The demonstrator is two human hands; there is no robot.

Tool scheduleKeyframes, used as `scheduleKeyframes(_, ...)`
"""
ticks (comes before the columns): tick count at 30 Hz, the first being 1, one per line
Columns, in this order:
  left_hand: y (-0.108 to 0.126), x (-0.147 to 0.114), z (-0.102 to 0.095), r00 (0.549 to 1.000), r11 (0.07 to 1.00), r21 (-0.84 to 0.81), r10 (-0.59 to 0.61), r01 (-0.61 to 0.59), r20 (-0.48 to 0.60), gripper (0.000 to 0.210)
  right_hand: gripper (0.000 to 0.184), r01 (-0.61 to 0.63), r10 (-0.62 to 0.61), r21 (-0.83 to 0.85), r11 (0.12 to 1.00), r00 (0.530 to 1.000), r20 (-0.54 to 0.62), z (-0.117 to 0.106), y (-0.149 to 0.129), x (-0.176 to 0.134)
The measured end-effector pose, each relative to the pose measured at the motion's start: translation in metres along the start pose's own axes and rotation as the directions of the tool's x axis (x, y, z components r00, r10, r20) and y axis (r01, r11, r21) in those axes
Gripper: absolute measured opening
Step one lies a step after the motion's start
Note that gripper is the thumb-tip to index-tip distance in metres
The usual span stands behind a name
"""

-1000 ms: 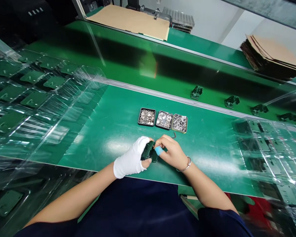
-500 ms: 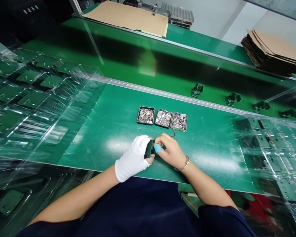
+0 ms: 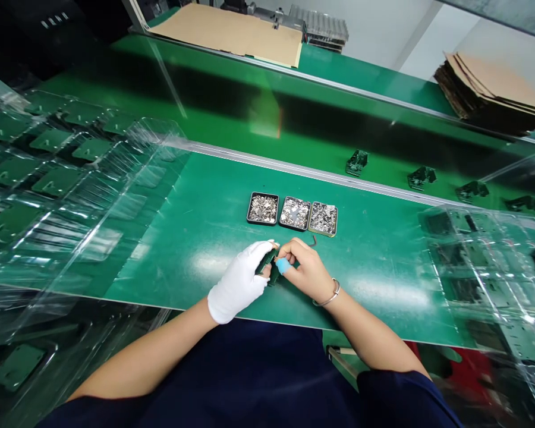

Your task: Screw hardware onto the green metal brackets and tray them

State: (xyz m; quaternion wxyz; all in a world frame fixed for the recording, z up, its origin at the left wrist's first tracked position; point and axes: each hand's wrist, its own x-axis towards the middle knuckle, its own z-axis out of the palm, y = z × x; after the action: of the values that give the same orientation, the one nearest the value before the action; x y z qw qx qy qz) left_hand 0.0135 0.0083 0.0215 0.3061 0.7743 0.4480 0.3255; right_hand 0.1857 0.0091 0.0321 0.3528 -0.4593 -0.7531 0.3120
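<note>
My left hand (image 3: 241,282), in a white glove with bare fingertips, is closed around a small dark green circuit-board part (image 3: 268,259), which tilts between its thumb and fingers. My right hand (image 3: 304,266) is ungloved, with blue tape on a finger and a bracelet at the wrist. Its fingers are pinched together at the right side of the green part. A tiny orange spot shows at the fingertips, but what they grip, if anything, is too small to make out. Just beyond the right hand, a small dark bent hex key (image 3: 313,240) lies on the green table (image 3: 196,238).
Three small trays of metal parts, a left one (image 3: 248,215), a middle one (image 3: 282,220) and a right one (image 3: 311,224), stand beyond my hands. Clear plastic blister trays (image 3: 129,196) flank both sides. Several dark green assemblies (image 3: 356,161) sit behind the metal rail (image 3: 267,163).
My left hand has turned the green part, so that it now leans and shows a different side, with the thumb higher up. My right hand stays pinched at it, shifted slightly left.
</note>
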Motion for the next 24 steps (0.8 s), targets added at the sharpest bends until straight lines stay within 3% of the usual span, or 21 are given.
scheduleKeyframes(4, -0.002, 0.006, 0.003, 0.996, 0.997, 0.04, 0.061, -0.059, -0.061, 0.022, 0.011, 0.03, -0.029, 0.027, 0.999, 0.998, -0.053, 0.002, -0.002, -0.002)
scheduleKeyframes(8, 0.002, 0.01, 0.001, 0.981, 0.968, 0.205, 0.168, -0.145, -0.099, 0.016, 0.013, 0.041, -0.039, 0.052, 0.998, 0.999, -0.034, 0.003, 0.0, -0.004)
scheduleKeyframes(13, 0.003, 0.006, 0.016, 0.97, 0.896, 0.431, 0.19, -0.109, -0.149, 0.02, 0.016, 0.082, -0.094, -0.2, 0.976, 0.994, -0.05, 0.011, 0.01, -0.007)
scheduleKeyframes(15, 0.0, 0.005, 0.022, 0.972, 0.91, 0.403, 0.175, -0.098, -0.157, 0.029, 0.016, 0.075, -0.086, -0.243, 0.967, 0.996, -0.037, 0.012, 0.013, -0.007)
scheduleKeyframes(20, -0.013, 0.003, 0.016, 0.996, 0.99, 0.128, 0.067, -0.06, -0.051, 0.044, 0.01, 0.045, -0.044, -0.061, 0.997, 0.999, 0.026, -0.008, 0.013, 0.007)
scheduleKeyframes(22, -0.018, 0.003, 0.01, 1.0, 0.999, 0.046, -0.016, 0.016, -0.001, 0.041, 0.012, 0.016, -0.014, -0.117, 0.993, 1.0, 0.016, -0.024, 0.02, 0.023)
scheduleKeyframes(24, -0.021, 0.003, 0.006, 0.996, 0.996, -0.003, -0.09, 0.09, 0.021, 0.039, 0.016, -0.042, 0.054, -0.289, 0.956, 0.998, 0.032, -0.039, 0.031, 0.043)
